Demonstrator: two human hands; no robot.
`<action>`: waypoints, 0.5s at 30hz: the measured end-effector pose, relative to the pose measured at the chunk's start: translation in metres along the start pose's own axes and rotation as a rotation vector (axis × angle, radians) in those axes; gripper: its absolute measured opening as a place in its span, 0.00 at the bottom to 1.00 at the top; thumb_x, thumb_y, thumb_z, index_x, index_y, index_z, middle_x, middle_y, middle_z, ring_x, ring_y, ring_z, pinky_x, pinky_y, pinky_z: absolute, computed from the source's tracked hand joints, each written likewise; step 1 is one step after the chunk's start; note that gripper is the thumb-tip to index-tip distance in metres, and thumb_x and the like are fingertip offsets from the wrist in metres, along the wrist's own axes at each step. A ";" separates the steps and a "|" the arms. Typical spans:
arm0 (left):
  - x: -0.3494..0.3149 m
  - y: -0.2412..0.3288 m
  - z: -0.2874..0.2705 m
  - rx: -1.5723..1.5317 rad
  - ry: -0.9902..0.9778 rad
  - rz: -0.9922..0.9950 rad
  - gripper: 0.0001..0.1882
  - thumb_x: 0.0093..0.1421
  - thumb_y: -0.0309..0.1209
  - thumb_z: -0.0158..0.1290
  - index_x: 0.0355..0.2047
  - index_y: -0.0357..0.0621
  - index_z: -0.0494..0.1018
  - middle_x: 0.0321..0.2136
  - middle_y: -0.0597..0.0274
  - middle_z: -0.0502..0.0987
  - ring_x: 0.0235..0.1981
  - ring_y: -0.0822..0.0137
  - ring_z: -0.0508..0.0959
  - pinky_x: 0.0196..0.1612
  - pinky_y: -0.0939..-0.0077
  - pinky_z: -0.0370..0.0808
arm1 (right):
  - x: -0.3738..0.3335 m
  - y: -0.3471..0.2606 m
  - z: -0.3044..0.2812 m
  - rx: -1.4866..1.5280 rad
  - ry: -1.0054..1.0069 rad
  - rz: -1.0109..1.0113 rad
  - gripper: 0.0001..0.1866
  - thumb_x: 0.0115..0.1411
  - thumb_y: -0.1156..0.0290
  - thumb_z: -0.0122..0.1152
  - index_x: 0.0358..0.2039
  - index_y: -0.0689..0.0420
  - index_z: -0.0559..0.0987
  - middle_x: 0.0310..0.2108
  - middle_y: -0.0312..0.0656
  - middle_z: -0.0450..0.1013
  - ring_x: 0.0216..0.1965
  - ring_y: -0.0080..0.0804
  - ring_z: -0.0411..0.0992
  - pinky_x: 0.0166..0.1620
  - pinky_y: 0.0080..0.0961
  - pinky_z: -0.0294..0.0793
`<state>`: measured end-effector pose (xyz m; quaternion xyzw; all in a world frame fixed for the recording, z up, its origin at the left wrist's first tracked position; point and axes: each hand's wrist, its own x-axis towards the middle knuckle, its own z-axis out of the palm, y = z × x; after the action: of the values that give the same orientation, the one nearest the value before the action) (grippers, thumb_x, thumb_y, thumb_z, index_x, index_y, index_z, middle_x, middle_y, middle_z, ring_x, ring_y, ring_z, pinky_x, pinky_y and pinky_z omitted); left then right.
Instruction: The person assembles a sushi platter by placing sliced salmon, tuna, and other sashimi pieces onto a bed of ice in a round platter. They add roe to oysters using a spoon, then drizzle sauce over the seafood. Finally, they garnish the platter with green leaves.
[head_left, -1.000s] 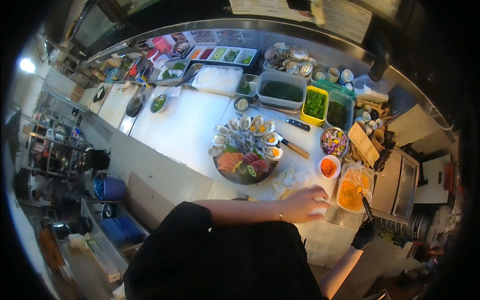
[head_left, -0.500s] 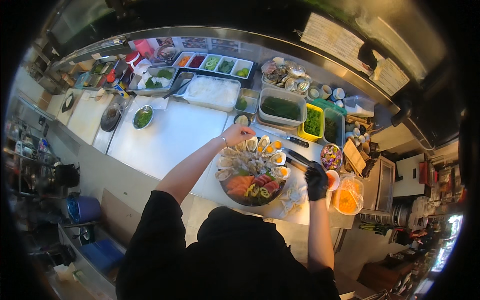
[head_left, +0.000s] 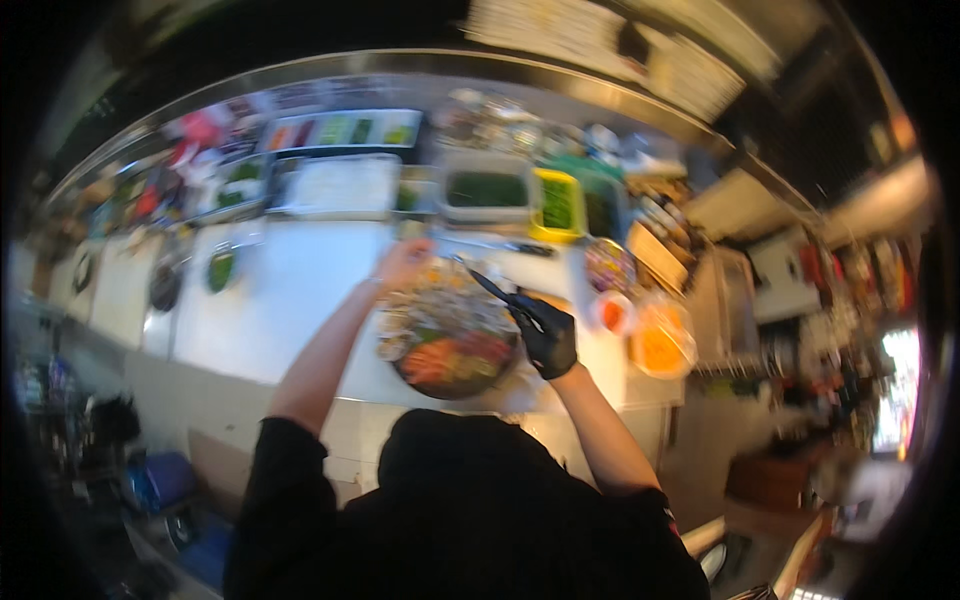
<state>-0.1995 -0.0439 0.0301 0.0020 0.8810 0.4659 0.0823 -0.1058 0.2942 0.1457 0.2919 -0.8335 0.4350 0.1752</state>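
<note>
1. The left hand [head_left: 405, 262], bare, is above the back left edge of the bowl [head_left: 455, 391], fingers drawn together; blur hides whether they grip anything or touch the food.
2. The right hand [head_left: 545, 330], in a black glove, is closed around a dark utensil [head_left: 488, 284]. Its tip points back and to the left, over the rear of the bowl and near the left hand; whether it touches anything cannot be told.
3. The bowl sits near the front edge of the white board [head_left: 300, 300], between the forearms and just ahead of the person's body.
4. In the bowl, salmon [head_left: 430, 361] lies at the front left, with dark red fish [head_left: 485, 346] to its right. Oysters [head_left: 393, 322], badly blurred, line the left side and back.
5. Behind the bowl lies a knife [head_left: 522, 248], its black handle to the right.
6. Right of the gloved hand stand a cup [head_left: 611, 314] of orange food and, just beside it, a larger tub [head_left: 663, 340], also with orange contents.
7. A yellow tub [head_left: 556, 206] of greens stands behind the knife; a small bowl [head_left: 221, 267] of greens is well to the left.
</note>
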 end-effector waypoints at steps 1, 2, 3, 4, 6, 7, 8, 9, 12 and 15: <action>-0.009 0.013 0.003 0.052 0.199 0.113 0.18 0.71 0.38 0.61 0.56 0.44 0.82 0.53 0.53 0.85 0.56 0.56 0.83 0.61 0.62 0.78 | -0.013 -0.006 -0.029 -0.004 0.022 0.089 0.13 0.64 0.80 0.72 0.49 0.65 0.86 0.40 0.52 0.86 0.43 0.39 0.86 0.50 0.30 0.84; -0.012 0.034 0.007 0.141 0.392 0.110 0.18 0.71 0.38 0.62 0.56 0.44 0.82 0.54 0.53 0.84 0.56 0.54 0.82 0.62 0.60 0.77 | -0.025 -0.007 -0.060 -0.033 0.046 0.171 0.12 0.64 0.81 0.72 0.48 0.67 0.86 0.40 0.50 0.86 0.42 0.38 0.86 0.51 0.31 0.83; -0.023 0.059 0.005 -0.065 0.456 0.152 0.16 0.71 0.34 0.62 0.56 0.43 0.82 0.53 0.54 0.84 0.54 0.56 0.82 0.58 0.61 0.78 | -0.036 -0.004 -0.089 0.078 0.179 0.260 0.13 0.65 0.77 0.71 0.50 0.64 0.86 0.41 0.50 0.86 0.38 0.39 0.86 0.43 0.35 0.85; -0.040 0.091 0.012 -0.154 0.521 0.148 0.15 0.71 0.31 0.61 0.55 0.41 0.82 0.51 0.55 0.84 0.53 0.59 0.82 0.55 0.64 0.78 | -0.050 0.001 -0.122 0.183 0.356 0.331 0.13 0.66 0.76 0.69 0.50 0.66 0.86 0.38 0.46 0.86 0.37 0.35 0.84 0.44 0.34 0.85; -0.069 0.162 0.039 -0.232 0.613 0.338 0.12 0.71 0.29 0.60 0.52 0.40 0.81 0.49 0.55 0.84 0.52 0.61 0.83 0.53 0.67 0.78 | -0.084 0.024 -0.203 0.549 0.666 0.470 0.11 0.68 0.76 0.67 0.48 0.68 0.86 0.35 0.43 0.84 0.36 0.31 0.83 0.43 0.31 0.84; -0.086 0.195 0.055 -0.194 0.546 0.373 0.11 0.70 0.28 0.60 0.51 0.40 0.81 0.48 0.55 0.84 0.52 0.59 0.82 0.54 0.65 0.78 | -0.100 0.039 -0.238 0.434 0.716 0.486 0.10 0.68 0.75 0.67 0.46 0.68 0.86 0.33 0.43 0.84 0.35 0.31 0.82 0.41 0.29 0.83; -0.102 0.227 0.078 -0.142 0.508 0.415 0.10 0.69 0.26 0.60 0.50 0.39 0.81 0.47 0.54 0.83 0.52 0.57 0.82 0.55 0.63 0.77 | -0.117 0.056 -0.268 0.352 0.765 0.545 0.10 0.69 0.75 0.67 0.45 0.69 0.86 0.32 0.43 0.83 0.34 0.32 0.81 0.39 0.28 0.82; -0.111 0.256 0.102 -0.114 0.351 0.502 0.11 0.68 0.27 0.61 0.49 0.40 0.81 0.48 0.53 0.82 0.55 0.53 0.81 0.58 0.59 0.76 | -0.136 0.073 -0.293 0.324 0.746 0.650 0.10 0.69 0.75 0.67 0.45 0.69 0.86 0.32 0.43 0.83 0.33 0.30 0.81 0.39 0.27 0.81; -0.120 0.314 0.193 -0.016 -0.007 0.691 0.14 0.64 0.31 0.64 0.49 0.41 0.81 0.55 0.50 0.77 0.65 0.41 0.72 0.67 0.46 0.70 | -0.191 0.124 -0.330 0.243 0.630 0.852 0.10 0.70 0.75 0.66 0.46 0.69 0.86 0.32 0.42 0.83 0.31 0.27 0.79 0.37 0.24 0.79; -0.108 0.336 0.294 0.132 -0.115 0.766 0.20 0.65 0.41 0.64 0.53 0.44 0.82 0.64 0.45 0.70 0.74 0.35 0.57 0.74 0.38 0.60 | -0.236 0.158 -0.338 0.168 0.530 0.924 0.09 0.71 0.76 0.65 0.46 0.69 0.86 0.31 0.40 0.82 0.31 0.24 0.78 0.37 0.24 0.78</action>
<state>-0.0747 0.3791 0.1591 0.3620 0.8384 0.4045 -0.0487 -0.0123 0.7235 0.1077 -0.2122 -0.7646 0.5908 0.1460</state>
